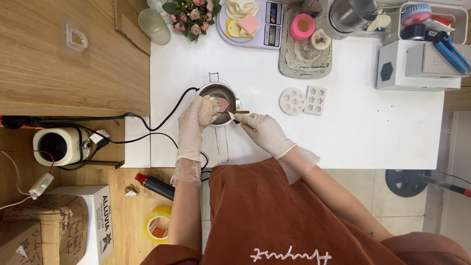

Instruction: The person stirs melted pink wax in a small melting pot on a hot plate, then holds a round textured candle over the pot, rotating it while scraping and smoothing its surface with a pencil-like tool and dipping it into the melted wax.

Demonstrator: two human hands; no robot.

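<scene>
My left hand (pixel 192 123), in a thin clear glove, holds a pale pinkish lump (pixel 205 113) over a small metal pot (pixel 222 100) with a long handle. Inside the pot lie pinkish pieces. My right hand (pixel 262 130), also gloved, grips a small knife (pixel 235 116) with its blade against the lump at the pot's rim. The pot stands on a white table (pixel 353 127), and a black cable runs from its base to the left.
Two flat round and square moulds (pixel 303 100) lie right of the pot. A kitchen scale (pixel 251 19) with coloured pieces, a flower bunch (pixel 189 14), a pink cup (pixel 302 26) and white boxes (pixel 417 64) sit along the far edge. Wooden shelf, boxes and tape are on the left.
</scene>
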